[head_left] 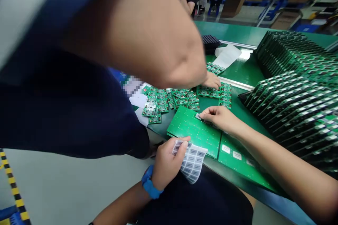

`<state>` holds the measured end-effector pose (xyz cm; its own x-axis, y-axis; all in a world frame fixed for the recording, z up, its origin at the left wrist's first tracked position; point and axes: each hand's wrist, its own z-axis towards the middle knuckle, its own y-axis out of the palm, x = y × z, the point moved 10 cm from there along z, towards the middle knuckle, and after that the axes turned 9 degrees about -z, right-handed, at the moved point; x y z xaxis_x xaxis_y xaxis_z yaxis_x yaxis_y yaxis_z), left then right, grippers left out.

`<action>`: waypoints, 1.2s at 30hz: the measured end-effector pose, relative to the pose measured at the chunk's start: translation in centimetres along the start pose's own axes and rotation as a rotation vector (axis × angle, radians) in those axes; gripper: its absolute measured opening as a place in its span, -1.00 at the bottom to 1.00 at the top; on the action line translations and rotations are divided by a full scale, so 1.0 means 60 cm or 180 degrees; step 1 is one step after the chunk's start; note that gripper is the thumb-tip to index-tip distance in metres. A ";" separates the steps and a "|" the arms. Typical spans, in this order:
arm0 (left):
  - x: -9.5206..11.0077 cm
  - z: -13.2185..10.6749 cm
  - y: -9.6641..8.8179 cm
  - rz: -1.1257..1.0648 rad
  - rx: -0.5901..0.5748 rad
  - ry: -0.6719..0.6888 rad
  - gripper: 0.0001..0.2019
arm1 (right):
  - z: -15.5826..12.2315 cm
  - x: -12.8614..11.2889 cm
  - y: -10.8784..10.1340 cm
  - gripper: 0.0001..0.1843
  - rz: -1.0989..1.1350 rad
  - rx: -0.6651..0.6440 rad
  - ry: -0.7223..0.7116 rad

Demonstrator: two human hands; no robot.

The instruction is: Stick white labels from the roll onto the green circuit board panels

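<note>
My left hand [171, 160] grips a sheet of printed labels [194, 161], thumb on top, close to the near edge of a green circuit board [195, 130]. On that board, the fingertips of my right hand [215, 116] pinch a small label [198, 116] at its far edge; part of the label is hidden under the fingers. A second green panel [246, 168] lies to the right, with a few pale labels [237, 155] stuck on it. My right forearm covers part of this panel. A blue band [151, 182] circles my left wrist.
A co-worker's arm [158, 35] crosses the upper left, its hand [212, 81] on small populated boards [158, 102]. Racks of upright boards [295, 105] stand at right. White paper [228, 55] and a black tray [210, 42] lie farther back. Another person sits beyond the bench.
</note>
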<state>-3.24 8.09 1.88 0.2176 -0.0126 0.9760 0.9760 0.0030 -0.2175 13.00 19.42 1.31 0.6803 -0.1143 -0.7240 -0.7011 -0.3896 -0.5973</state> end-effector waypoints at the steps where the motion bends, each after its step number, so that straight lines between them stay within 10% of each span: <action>1: 0.001 0.001 -0.001 0.0037 0.0005 0.0024 -0.78 | 0.001 -0.001 0.003 -0.71 -0.0067 0.0008 -0.0018; 8: 0.004 0.000 -0.001 0.0102 -0.0049 0.0047 -0.80 | -0.009 -0.014 0.004 -0.75 -0.0637 0.0187 -0.0212; 13: -0.002 -0.005 0.001 0.0052 -0.0094 -0.0007 -0.78 | -0.039 -0.082 -0.035 -0.77 -0.1551 0.1238 -0.1053; 20: -0.004 -0.008 -0.001 -0.0029 -0.0110 -0.0137 -0.74 | 0.026 -0.087 0.029 -0.72 -0.0192 0.0013 -0.0939; 27: -0.007 -0.006 0.000 -0.0117 -0.0124 -0.0175 -0.74 | 0.029 -0.085 0.036 -0.76 -0.0514 0.0356 -0.1036; 33: 0.005 -0.007 -0.002 -0.0257 -0.0220 -0.0147 -0.67 | -0.060 -0.138 0.016 -0.85 -0.1028 0.1008 -0.1760; 36: 0.011 -0.008 -0.002 -0.0233 -0.0217 -0.0062 -0.67 | -0.097 -0.149 0.029 -0.86 -0.0747 0.0616 -0.1860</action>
<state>-3.24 7.58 2.53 0.1464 0.0091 0.9892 0.9872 -0.0652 -0.1455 6.95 14.46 8.71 0.6299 0.4898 -0.6027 -0.6112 -0.1662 -0.7738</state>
